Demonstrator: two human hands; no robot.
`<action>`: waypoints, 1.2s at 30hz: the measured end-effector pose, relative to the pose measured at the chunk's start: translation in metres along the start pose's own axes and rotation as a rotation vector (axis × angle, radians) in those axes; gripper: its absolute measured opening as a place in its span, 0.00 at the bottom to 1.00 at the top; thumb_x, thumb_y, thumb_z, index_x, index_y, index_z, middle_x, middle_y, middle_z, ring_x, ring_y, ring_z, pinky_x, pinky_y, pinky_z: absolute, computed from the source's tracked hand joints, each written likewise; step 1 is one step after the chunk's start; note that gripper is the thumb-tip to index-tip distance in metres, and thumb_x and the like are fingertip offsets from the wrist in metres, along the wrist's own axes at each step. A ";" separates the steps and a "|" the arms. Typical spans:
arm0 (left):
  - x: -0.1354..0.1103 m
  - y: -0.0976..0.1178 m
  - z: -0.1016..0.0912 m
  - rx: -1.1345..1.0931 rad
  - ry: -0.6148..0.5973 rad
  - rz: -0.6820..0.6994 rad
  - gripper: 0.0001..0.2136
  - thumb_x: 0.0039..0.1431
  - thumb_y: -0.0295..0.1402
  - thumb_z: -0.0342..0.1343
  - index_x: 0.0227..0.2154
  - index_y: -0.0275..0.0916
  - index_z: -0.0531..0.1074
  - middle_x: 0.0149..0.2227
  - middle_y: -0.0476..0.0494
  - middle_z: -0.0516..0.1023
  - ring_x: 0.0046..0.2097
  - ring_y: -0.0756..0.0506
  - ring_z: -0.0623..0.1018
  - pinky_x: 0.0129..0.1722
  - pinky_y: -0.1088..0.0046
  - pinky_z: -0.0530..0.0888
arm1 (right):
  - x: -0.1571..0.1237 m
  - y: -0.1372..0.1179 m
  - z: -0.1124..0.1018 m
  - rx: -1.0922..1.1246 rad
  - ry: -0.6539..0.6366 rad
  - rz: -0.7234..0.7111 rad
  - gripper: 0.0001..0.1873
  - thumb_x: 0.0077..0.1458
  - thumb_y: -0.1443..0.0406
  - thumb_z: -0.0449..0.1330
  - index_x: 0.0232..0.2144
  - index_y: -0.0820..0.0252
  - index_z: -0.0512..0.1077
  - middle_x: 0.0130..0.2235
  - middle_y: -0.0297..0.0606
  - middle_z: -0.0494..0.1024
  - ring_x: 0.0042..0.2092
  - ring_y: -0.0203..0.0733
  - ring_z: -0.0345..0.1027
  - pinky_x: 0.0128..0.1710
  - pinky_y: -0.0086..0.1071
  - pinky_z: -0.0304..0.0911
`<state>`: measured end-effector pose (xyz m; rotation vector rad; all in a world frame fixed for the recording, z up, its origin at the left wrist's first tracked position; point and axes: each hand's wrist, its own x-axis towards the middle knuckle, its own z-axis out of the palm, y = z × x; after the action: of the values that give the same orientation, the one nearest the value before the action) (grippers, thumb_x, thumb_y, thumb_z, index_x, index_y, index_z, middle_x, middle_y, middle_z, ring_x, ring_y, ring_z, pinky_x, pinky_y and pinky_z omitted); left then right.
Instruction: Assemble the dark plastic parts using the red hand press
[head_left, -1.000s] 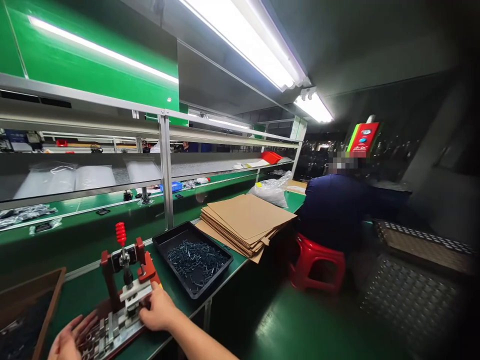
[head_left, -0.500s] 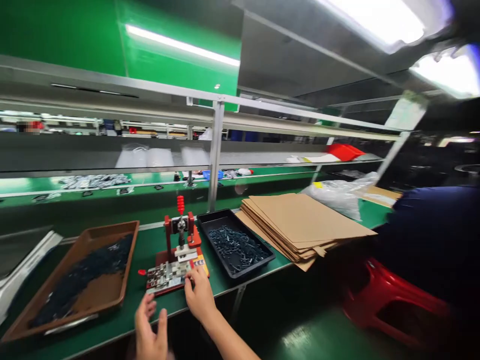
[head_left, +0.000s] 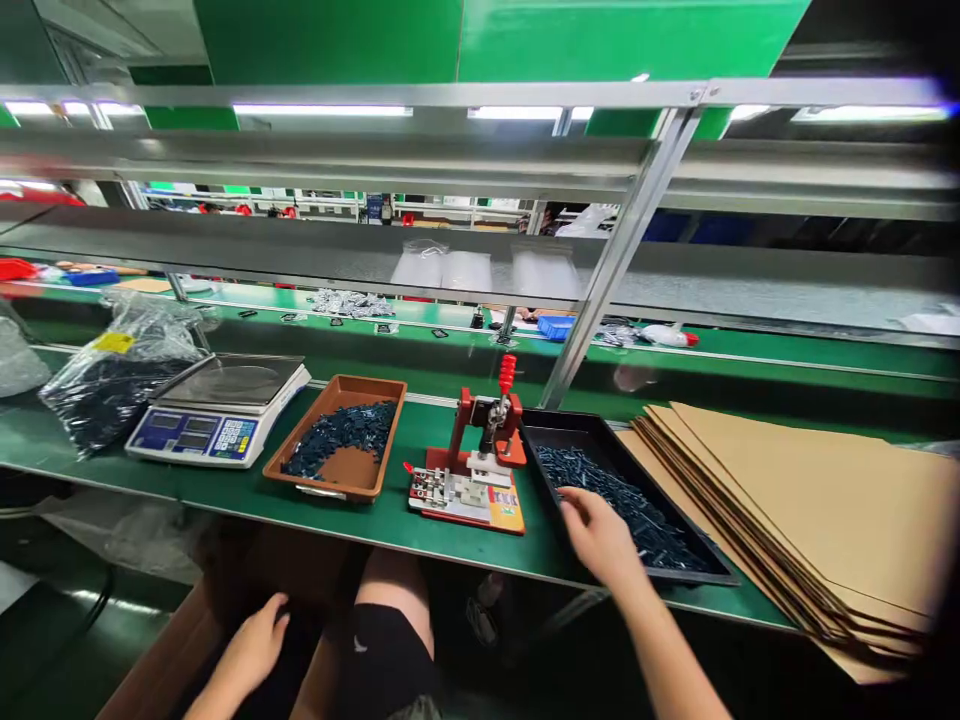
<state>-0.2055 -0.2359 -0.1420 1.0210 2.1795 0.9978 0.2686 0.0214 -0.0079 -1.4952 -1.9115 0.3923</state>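
Factory line, long green desk (head_left: 375,535) under strip lights, metal-framed shelving running along its far side. Head view only. Right hand (head_left: 600,535) is at the desk's front edge, reaching over the near corner of a black plastic tray (head_left: 670,497), fingers half curled down over a heap of dark small parts (head_left: 600,485) in the tray; parts look like screws or pins, too small to tell. Can't tell if that hand is gripping any. Left hand (head_left: 251,640) is down below the desk's front edge, relaxed and open, beside the person's leg (head_left: 390,650) in black shorts. Left of the black tray, near mid desk: red toggle press (head_left: 480,450) with a red knob handle (head_left: 508,372), standing on a metal jig plate (head_left: 465,500). Further left, brown tray (head_left: 360,381) with a dark pile of parts (head_left: 341,432), then digital scale (head_left: 217,420), then clear plastic bag of dark parts (head_left: 112,380) toward the left end. Stack of flat cardboard sheets (head_left: 810,500) at the right end, just beside the black tray and partly under its edge, can't tell exactly. Blue bin (head_left: 555,327) on the far green shelf.
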 end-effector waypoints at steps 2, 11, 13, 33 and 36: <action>0.007 0.000 -0.017 0.106 -0.049 0.047 0.20 0.44 0.48 0.57 0.37 0.40 0.77 0.46 0.33 0.82 0.51 0.30 0.80 0.57 0.50 0.72 | 0.022 0.034 -0.014 -0.200 -0.147 0.117 0.20 0.55 0.66 0.57 0.49 0.64 0.76 0.46 0.53 0.79 0.49 0.52 0.75 0.53 0.42 0.66; 0.102 0.204 -0.016 0.250 -0.064 0.649 0.17 0.64 0.38 0.45 0.47 0.40 0.77 0.51 0.37 0.79 0.54 0.40 0.77 0.58 0.62 0.71 | 0.026 0.048 -0.006 -0.436 -0.339 0.139 0.16 0.51 0.72 0.63 0.43 0.61 0.79 0.45 0.50 0.82 0.50 0.49 0.77 0.49 0.33 0.66; 0.143 0.227 -0.004 0.389 -0.077 0.605 0.17 0.59 0.34 0.51 0.48 0.37 0.76 0.53 0.35 0.78 0.55 0.40 0.77 0.58 0.64 0.70 | 0.025 0.039 -0.009 -0.365 -0.326 0.139 0.12 0.50 0.73 0.64 0.38 0.60 0.80 0.42 0.47 0.83 0.47 0.48 0.77 0.47 0.33 0.66; 0.215 0.235 0.022 0.366 0.110 0.583 0.14 0.59 0.38 0.50 0.38 0.34 0.75 0.34 0.45 0.75 0.37 0.43 0.77 0.46 0.60 0.75 | 0.001 0.017 -0.030 -0.049 0.139 0.055 0.14 0.66 0.61 0.54 0.49 0.61 0.73 0.47 0.42 0.78 0.44 0.41 0.74 0.48 0.39 0.70; 0.207 0.240 0.015 0.214 0.209 0.650 0.13 0.57 0.36 0.49 0.36 0.34 0.75 0.36 0.44 0.76 0.37 0.44 0.77 0.47 0.62 0.75 | -0.009 0.004 -0.027 0.082 0.223 0.002 0.18 0.63 0.63 0.51 0.51 0.61 0.73 0.40 0.41 0.80 0.40 0.41 0.75 0.46 0.36 0.70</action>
<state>-0.2140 0.0428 0.0092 1.8761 2.1910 1.2009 0.2907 0.0100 0.0067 -1.4245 -1.6998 0.2882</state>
